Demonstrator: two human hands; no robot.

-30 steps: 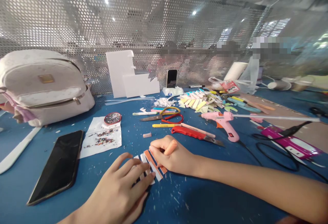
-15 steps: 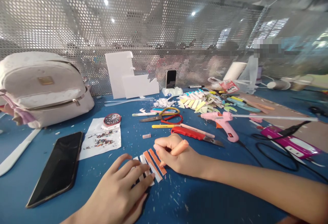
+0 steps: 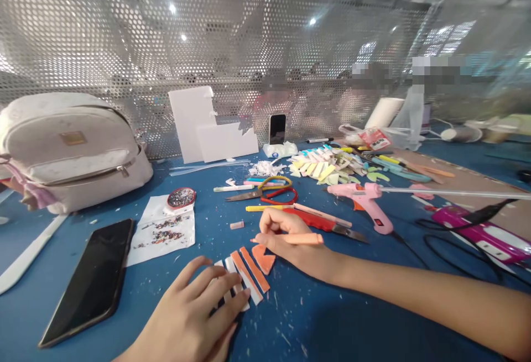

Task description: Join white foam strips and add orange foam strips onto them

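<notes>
My left hand (image 3: 194,312) lies flat, fingers spread, pressing down on white and orange foam strips (image 3: 244,271) on the blue table (image 3: 315,323). My right hand (image 3: 290,240) is closed around an orange pen (image 3: 296,238), held level with its tip pointing left, just above the strips. A small orange foam piece (image 3: 264,258) lies uncovered beside the strips, under my right hand. A red-handled cutter knife (image 3: 327,224) lies just behind my right hand.
A black phone (image 3: 89,279) lies at the left, next to a paper with glitter (image 3: 164,229). A white backpack (image 3: 70,149) stands far left. Scissors (image 3: 265,189), a pink glue gun (image 3: 367,199), foam scraps (image 3: 323,166), cables (image 3: 460,240) and white foam boards (image 3: 211,127) crowd the back and right.
My right hand has lifted and moved back from the strips, turning the pen level, which uncovers the small orange piece. My left hand stays on the strips.
</notes>
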